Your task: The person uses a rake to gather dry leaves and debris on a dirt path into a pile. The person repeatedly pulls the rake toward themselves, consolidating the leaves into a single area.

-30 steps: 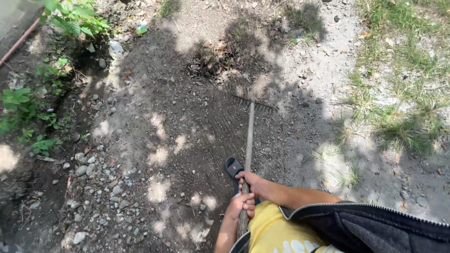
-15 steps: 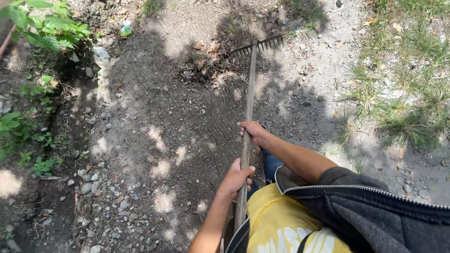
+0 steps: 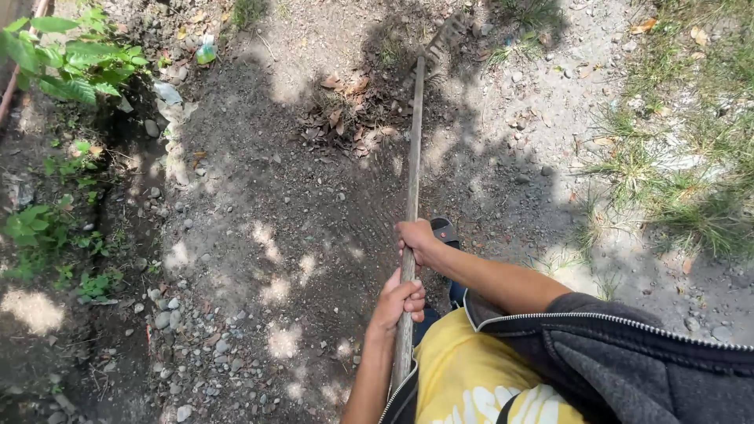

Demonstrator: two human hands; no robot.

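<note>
Dappled shade falls over a patch of bare, stony dirt (image 3: pixel 259 235), with green leafy plants (image 3: pixel 71 63) well off to the left of the hands and rough grass (image 3: pixel 675 180) away to the right. Both hands grip a long, weathered wooden rake handle (image 3: pixel 413 157) that runs straight out ahead of the person. The right hand (image 3: pixel 415 238) is wrapped fully round the shaft, further up it; the left hand (image 3: pixel 399 300) is closed round it just behind, nearer the body, above a yellow shirt (image 3: pixel 463 377) and dark zipped jacket (image 3: pixel 628 361). Far beyond the hands, the metal rake head (image 3: pixel 440 39) lies on the ground in shadow, its teeth hard to make out. Just left of the shaft, short of the head, sits a small heap of brown dry leaves (image 3: pixel 345 118). By my reading the rake is at full reach, so the stroke in hand looks like the draw, which calls for teeth kept down and a steady pull toward the feet.
</note>
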